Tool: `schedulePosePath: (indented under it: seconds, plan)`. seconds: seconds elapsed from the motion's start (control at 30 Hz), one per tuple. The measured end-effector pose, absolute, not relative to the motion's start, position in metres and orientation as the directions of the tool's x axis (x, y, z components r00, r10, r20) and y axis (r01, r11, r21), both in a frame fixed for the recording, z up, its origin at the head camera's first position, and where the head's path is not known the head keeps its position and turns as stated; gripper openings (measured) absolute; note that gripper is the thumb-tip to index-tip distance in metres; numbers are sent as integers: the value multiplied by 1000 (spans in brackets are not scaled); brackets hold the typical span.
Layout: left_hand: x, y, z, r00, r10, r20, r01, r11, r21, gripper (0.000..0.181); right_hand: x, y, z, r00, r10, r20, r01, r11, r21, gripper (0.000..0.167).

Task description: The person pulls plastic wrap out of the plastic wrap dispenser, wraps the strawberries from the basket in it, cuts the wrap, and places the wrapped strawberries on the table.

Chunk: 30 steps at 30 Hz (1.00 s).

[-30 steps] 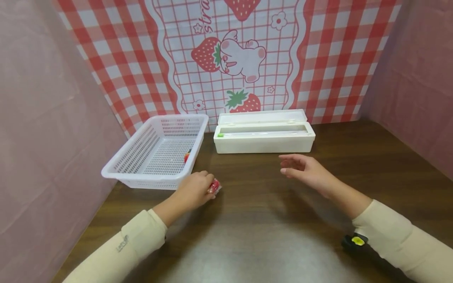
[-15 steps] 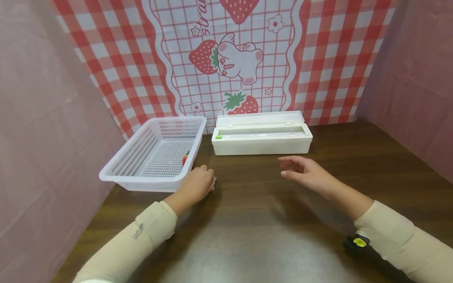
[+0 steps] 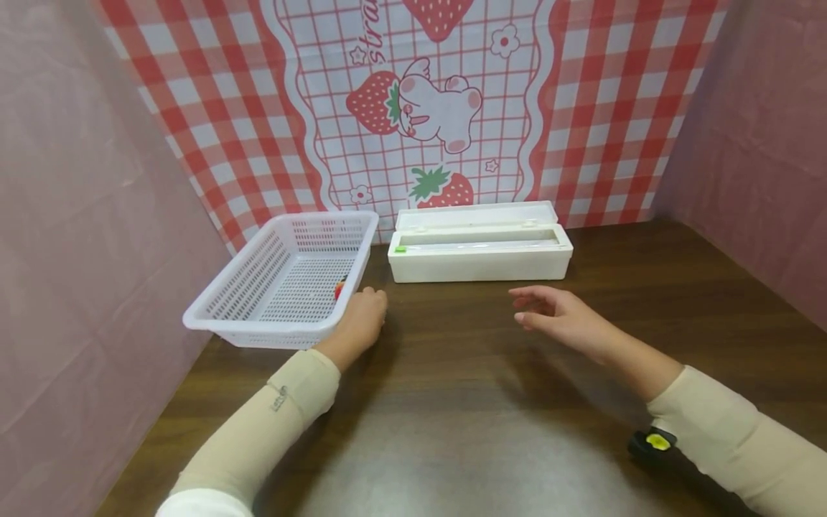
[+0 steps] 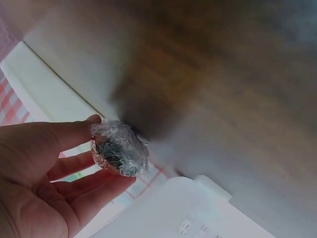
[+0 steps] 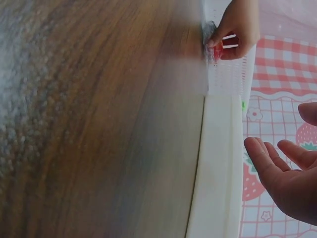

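My left hand is beside the right wall of the white plastic basket, above the table. Its thumb and fingers pinch a small red and dark bundle in crumpled clear film; the hand hides it in the head view. What kind of thing the film covers, I cannot tell. In the right wrist view the bundle shows red. My right hand hovers over the table's right half, fingers loosely bent, holding nothing. Inside the basket, at its right wall, lies a small red and orange thing.
Behind the hands a long white box stands with its lid up, a green slider at its left end. It looks like a cling film dispenser. A red checked cloth hangs at the back, with pink cloth walls on both sides.
My left hand has moved forward and slightly right along the basket's side with the wrapped bundle, which has gone out of sight in the head view. The right hand has hardly moved.
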<state>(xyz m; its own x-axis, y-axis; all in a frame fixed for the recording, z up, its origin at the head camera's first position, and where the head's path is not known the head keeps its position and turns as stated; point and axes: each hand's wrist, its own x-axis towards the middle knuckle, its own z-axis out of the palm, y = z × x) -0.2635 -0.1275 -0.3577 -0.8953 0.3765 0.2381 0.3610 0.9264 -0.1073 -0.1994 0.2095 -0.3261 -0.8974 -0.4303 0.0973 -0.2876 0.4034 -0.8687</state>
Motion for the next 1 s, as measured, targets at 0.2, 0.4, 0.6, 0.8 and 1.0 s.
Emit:
schedulePosePath:
  seconds: [0.2,0.4,0.6,0.8,1.0]
  plan:
    - [-270,-123,-355,-914,349,205,339,937,-85,25,-199,209,-327,-892,-439,104,-295,394,-871,50]
    - [-269,-117,-353,-940,304,155,292,952,-96,33,-200,211,-325,-894,-439,93,-284,391,-875,49]
    - [-262,-101,-342,-949,281,144,274,959,-68,41,-202,213,-320,-899,-429,90,-283,410,-867,49]
    - [-264,-84,-323,-897,348,273,365,931,12,34,-217,219,-321,-915,-351,197,-371,546,-751,41]
    - [-294,-76,-313,-916,252,312,303,944,128,33,-250,236,-332,-854,-292,432,-500,690,-523,32]
